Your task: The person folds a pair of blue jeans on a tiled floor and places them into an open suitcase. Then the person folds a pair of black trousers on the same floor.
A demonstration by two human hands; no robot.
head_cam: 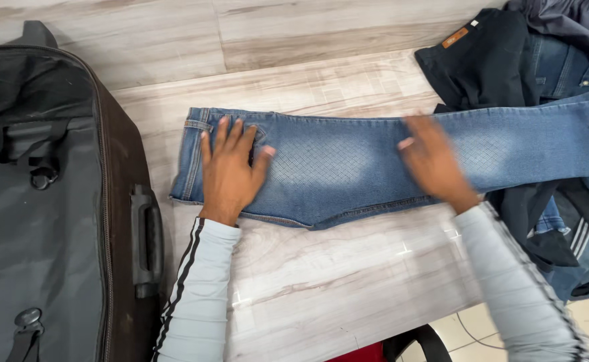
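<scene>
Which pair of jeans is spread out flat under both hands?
The light blue jeans stretched across the table, left hand by the waistband, right hand on the leg. The other garments lie heaped at the right.

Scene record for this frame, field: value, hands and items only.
left hand: left hand flat, fingers spread, pressing waist end of blue jeans
right hand: right hand blurred, open on the jeans' leg
surface: wood-grain table
left of jeans: open dark suitcase
right of jeans: pile of dark and denim clothes
</scene>
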